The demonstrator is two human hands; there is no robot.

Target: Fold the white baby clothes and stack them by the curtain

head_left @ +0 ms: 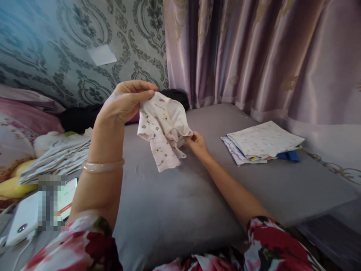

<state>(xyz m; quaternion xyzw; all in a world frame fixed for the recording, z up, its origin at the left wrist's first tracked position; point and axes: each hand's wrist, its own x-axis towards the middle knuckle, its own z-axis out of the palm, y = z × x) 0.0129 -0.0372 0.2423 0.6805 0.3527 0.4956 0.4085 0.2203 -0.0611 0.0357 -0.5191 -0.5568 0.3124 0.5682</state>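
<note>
A small white baby shirt (165, 139) with a scattered print hangs in the air over the grey bed sheet (158, 210). My left hand (129, 98), raised higher, pinches its upper edge between thumb and fingers. Lower and to the right, my right hand (197, 143) grips the other side of the garment near its edge. The cloth between them droops in loose folds, and a sleeve dangles down. Part of the shirt's far side is hidden by its own folds.
A stack of folded printed clothes (265, 141) lies to the right. At the left are a striped grey cloth (60, 156), a yellow cushion (24, 173), a white power bank (24, 218) with a cable, and a lit phone (67, 195). Curtains (239, 52) hang behind the bed.
</note>
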